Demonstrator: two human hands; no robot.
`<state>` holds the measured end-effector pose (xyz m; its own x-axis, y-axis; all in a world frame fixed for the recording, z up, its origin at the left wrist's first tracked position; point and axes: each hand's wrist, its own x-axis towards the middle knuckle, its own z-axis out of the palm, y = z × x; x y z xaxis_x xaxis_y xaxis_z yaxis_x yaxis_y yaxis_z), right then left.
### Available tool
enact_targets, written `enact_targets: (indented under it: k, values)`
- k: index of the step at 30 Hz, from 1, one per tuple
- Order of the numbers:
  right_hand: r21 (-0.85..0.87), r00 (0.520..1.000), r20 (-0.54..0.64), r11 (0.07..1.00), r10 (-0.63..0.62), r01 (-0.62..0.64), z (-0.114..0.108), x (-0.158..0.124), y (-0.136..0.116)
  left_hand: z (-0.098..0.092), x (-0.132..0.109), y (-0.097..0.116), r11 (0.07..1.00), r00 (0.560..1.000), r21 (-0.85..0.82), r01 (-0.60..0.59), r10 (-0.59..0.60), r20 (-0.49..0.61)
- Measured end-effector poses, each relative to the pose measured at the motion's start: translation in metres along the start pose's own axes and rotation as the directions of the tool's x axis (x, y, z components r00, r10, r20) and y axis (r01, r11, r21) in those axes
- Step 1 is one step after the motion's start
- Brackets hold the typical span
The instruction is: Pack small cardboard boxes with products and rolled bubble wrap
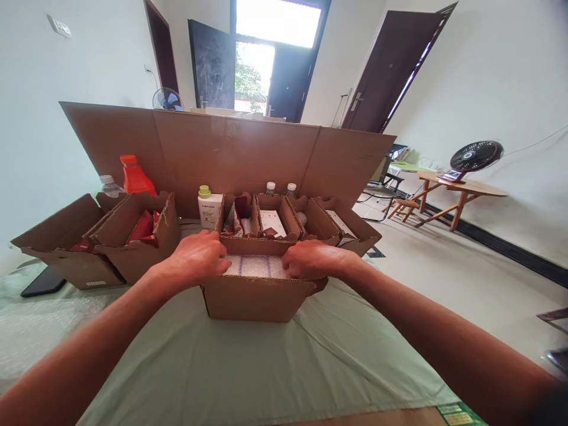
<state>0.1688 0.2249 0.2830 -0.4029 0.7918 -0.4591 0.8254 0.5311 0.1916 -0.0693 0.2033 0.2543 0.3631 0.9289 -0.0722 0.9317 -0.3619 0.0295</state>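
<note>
A small open cardboard box (252, 300) stands in front of me on the pale green cloth. Inside it lies a package covered in bubble wrap (257, 265), with bluish lines across it. My left hand (199, 254) has its fingers curled over the package's left end, at the box's rim. At the opposite end, my right hand (310, 258) is closed on the wrap in the same way. The fingertips of both hands are partly hidden inside the box. Just behind the left hand stands a white bottle with a yellow-green cap (210, 208).
Several cardboard bins line the back; a left bin (137, 236) holds red packets, another a white box (272, 222). A tall cardboard panel (235, 148) stands behind them, near a red bottle (135, 177). A dark phone (43, 283) and loose bubble wrap (39, 331) lie at left.
</note>
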Motion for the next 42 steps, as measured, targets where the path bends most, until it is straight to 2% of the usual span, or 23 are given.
enact_targets:
  k: [2, 4, 6, 7, 10, 13, 15, 16, 17, 18, 19, 20, 21, 22, 23, 25, 26, 28, 30, 33, 36, 40, 42]
  values:
    - [-0.016, 0.998, -0.059, 0.999, 0.038, -0.039, -0.007, -0.013, 0.002, -0.006, -0.006, 0.007, 0.999, 0.993, 0.009, 0.032, -0.030, -0.113]
    - [-0.045, 0.982, -0.165, 0.994, 0.092, -0.101, -0.014, -0.023, 0.002, -0.009, -0.006, 0.012, 0.997, 0.987, -0.073, 0.002, -0.014, -0.161]
    - [-0.039, 0.959, -0.269, 0.994, 0.092, -0.106, -0.018, -0.026, 0.001, -0.008, 0.002, 0.013, 0.973, 0.994, -0.215, -0.086, 0.070, -0.084]
    - [-0.002, 0.958, -0.280, 0.998, 0.053, -0.055, -0.018, -0.023, 0.000, -0.007, 0.009, 0.013, 0.951, 0.992, -0.284, -0.125, 0.127, -0.015]
    - [0.179, 0.978, -0.166, 0.971, -0.130, 0.159, -0.012, -0.003, -0.001, -0.004, 0.031, 0.011, 0.913, 0.962, -0.372, -0.166, 0.233, 0.142]
    - [0.256, 0.976, -0.112, 0.944, -0.186, 0.209, -0.005, 0.012, 0.002, -0.007, 0.039, 0.011, 0.900, 0.946, -0.395, -0.182, 0.270, 0.180]
    - [0.266, 0.963, -0.216, 0.939, -0.161, 0.217, 0.000, 0.004, 0.009, -0.011, 0.027, 0.009, 0.888, 0.957, -0.414, -0.198, 0.267, 0.113]
    - [0.287, 0.942, -0.311, 0.933, -0.125, 0.219, 0.005, -0.006, 0.013, -0.012, 0.016, 0.006, 0.875, 0.971, -0.441, -0.201, 0.236, 0.025]
    - [0.324, 0.902, -0.427, 0.921, -0.060, 0.215, 0.012, -0.019, 0.017, -0.010, 0.002, 0.002, 0.855, 0.981, -0.480, -0.195, 0.169, -0.098]
    - [0.381, 0.842, -0.538, 0.902, 0.035, 0.205, 0.023, -0.033, 0.021, -0.005, -0.014, -0.003, 0.822, 0.969, -0.540, -0.180, 0.053, -0.243]
    - [0.454, 0.765, -0.625, 0.869, 0.154, 0.196, 0.038, -0.046, 0.025, 0.003, -0.029, -0.009, 0.776, 0.921, -0.608, -0.168, -0.096, -0.378]
    - [0.539, 0.691, -0.667, 0.821, 0.279, 0.188, 0.055, -0.056, 0.028, 0.016, -0.044, -0.015, 0.721, 0.845, -0.680, -0.133, -0.277, -0.458]
    - [0.625, 0.637, -0.661, 0.761, 0.397, 0.174, 0.076, -0.063, 0.029, 0.032, -0.055, -0.021, 0.634, 0.756, -0.767, -0.100, -0.453, -0.473]
    - [0.699, 0.594, -0.635, 0.695, 0.494, 0.170, 0.097, -0.066, 0.028, 0.050, -0.064, -0.024, 0.535, 0.711, -0.841, -0.079, -0.561, -0.423]
    - [0.759, 0.585, -0.596, 0.623, 0.549, 0.189, 0.119, -0.064, 0.024, 0.070, -0.068, -0.026, 0.457, 0.717, -0.888, -0.058, -0.600, -0.356]
    - [0.824, 0.632, -0.538, 0.507, 0.557, 0.255, 0.155, -0.049, 0.010, 0.108, -0.064, -0.022, 0.324, 0.795, -0.946, -0.030, -0.565, -0.219]
    - [0.838, 0.661, -0.525, 0.459, 0.536, 0.294, 0.168, -0.037, 0.001, 0.123, -0.058, -0.017, 0.279, 0.824, -0.959, -0.050, -0.531, -0.197]
    - [0.841, 0.672, -0.538, 0.370, 0.508, 0.394, 0.182, -0.013, -0.022, 0.143, -0.043, -0.004, 0.205, 0.867, -0.974, -0.101, -0.463, -0.187]
    - [0.831, 0.634, -0.553, 0.300, 0.541, 0.469, 0.183, 0.005, -0.041, 0.149, -0.031, 0.011, 0.174, 0.874, -0.976, -0.134, -0.443, -0.199]
    - [0.836, 0.593, -0.532, 0.265, 0.604, 0.481, 0.172, 0.010, -0.061, 0.142, -0.033, 0.027, 0.169, 0.857, -0.974, -0.148, -0.470, -0.212]
    - [0.817, 0.569, -0.562, 0.296, 0.600, 0.495, 0.153, -0.014, -0.069, 0.122, -0.054, 0.031, 0.203, 0.817, -0.962, -0.183, -0.514, -0.264]
    - [0.746, 0.469, -0.650, 0.381, 0.598, 0.547, 0.113, -0.056, -0.070, 0.080, -0.083, 0.030, 0.363, 0.688, -0.923, -0.130, -0.637, -0.348]
    - [0.732, 0.437, -0.667, 0.423, 0.604, 0.534, 0.102, -0.066, -0.070, 0.069, -0.091, 0.033, 0.386, 0.641, -0.911, -0.146, -0.664, -0.384]
